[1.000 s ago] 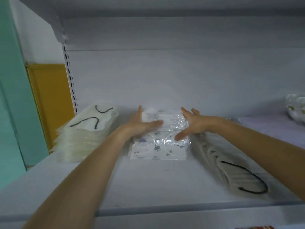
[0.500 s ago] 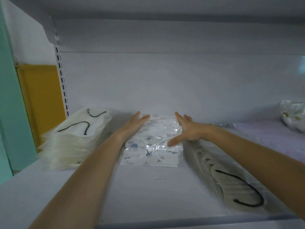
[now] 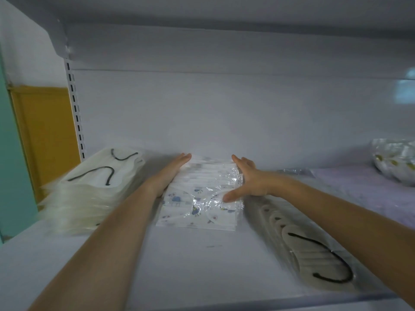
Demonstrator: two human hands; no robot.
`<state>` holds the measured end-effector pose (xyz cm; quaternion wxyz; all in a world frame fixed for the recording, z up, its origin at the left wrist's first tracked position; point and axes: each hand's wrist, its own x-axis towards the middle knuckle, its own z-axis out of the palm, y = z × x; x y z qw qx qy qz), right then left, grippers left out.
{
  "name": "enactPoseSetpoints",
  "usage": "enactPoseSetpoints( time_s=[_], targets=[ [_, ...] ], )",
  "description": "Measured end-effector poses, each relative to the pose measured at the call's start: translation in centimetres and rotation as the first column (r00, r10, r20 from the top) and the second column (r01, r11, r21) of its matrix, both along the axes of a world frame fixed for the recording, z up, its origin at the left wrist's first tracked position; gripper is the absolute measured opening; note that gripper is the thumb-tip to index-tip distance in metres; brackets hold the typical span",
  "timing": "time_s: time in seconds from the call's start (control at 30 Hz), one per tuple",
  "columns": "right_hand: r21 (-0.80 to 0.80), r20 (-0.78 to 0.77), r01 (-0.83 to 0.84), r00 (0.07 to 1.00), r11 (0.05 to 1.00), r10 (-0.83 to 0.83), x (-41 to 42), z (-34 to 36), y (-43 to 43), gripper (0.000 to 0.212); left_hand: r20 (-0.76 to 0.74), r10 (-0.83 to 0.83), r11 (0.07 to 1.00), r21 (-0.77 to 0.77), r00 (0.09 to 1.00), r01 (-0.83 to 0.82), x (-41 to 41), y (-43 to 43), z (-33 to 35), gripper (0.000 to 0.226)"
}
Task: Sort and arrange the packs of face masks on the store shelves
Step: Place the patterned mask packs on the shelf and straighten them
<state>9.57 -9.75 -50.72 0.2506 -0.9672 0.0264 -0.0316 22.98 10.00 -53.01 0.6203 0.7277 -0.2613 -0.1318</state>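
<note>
"White shelf (image 3: 202, 277) nearest us, bare along the front lip. What sits on it first?"

"On our right, the row of beige masks (image 3: 314, 261) with black ear loops, overlapped like tiles and running away from us. We count one row. The pieces in it are too blurred to number (we won't guess)."

"And further in?"

"The printed stack (image 3: 199, 205), mid-shelf, with clear wrap over a blue cartoon print. That is the thing we are working on. Our left hand (image 3: 173, 173) lies flat against its left side, fingers straight. Our right hand (image 3: 249, 178) presses its right side, fingers spread, thumb resting on the top wrap. Neither of the two hands grips anything: they stand apart, one on each flank, squaring the stack up, as we judge it."

"Left of that?"

"One tall cream stack (image 3: 94, 194), black loops showing on top, just beside our left forearm. At the far right, well apart, there is one flat lilac pile (image 3: 359, 187) and one crinkled printed bag (image 3: 395, 160), near the back panel (image 3: 224, 108)."

"So how far along are we?"

"Well on, we'd say: three kinds of mask already lie in their own lanes. What seems left is to true the middle stack, tidy the slanting beige row, and see to that bag at the far end (its contents we cannot make out)."
</note>
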Motion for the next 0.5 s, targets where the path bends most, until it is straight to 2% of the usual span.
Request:
enactPoseSetpoints(
  time_s=[0.03, 0.07, 0.2, 0.37, 0.5],
  targets=[
    [0.008, 0.005, -0.003, 1.0, 1.0, 0.003, 0.0, 0.0, 0.0, 0.125, -0.017, -0.013, 1.0, -0.008, 1.0, 0.013, 0.1, 0.1, 0.0, 0.105],
    [0.015, 0.01, -0.006, 1.0, 1.0, 0.006, -0.1, 0.0, 0.0, 0.125, -0.012, -0.012, 1.0, -0.023, 1.0, 0.012, -0.1, 0.1, 0.0, 0.106],
    [0.036, 0.056, -0.036, 0.998, 0.999, 0.034, -0.3, 0.2, 0.6, 0.122, 0.131, 0.125, 0.989, -0.09, 0.983, -0.114, -0.8, 0.1, 0.1, 0.063],
    [-0.025, 0.157, -0.091, 0.983, 0.996, 0.093, 0.4, 1.3, 2.0, 0.116, 0.146, 0.368, 0.891, -0.339, 0.919, -0.303, -2.6, 0.9, 0.3, 0.059],
    [-0.119, 0.194, -0.083, 0.975, 0.989, 0.105, 1.6, 1.4, 2.5, 0.116, 0.163, 0.469, 0.829, -0.419, 0.868, -0.37, -3.2, 0.8, 0.1, 0.061]
  ],
)
